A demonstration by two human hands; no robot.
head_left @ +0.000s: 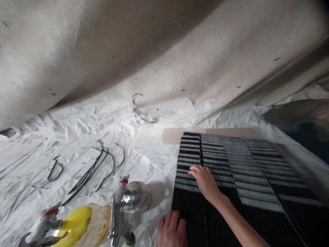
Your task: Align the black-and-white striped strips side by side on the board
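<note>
Already the black panels [239, 178] at near right are striped white over their far half while the near part is left bare black, and they are pressed flat by the open right hand [205, 181] and the open left hand [171, 230], nothing gripped.

black slatted panels [246, 178] | white-striped far half | flat, side by side on white sheeting
</note>
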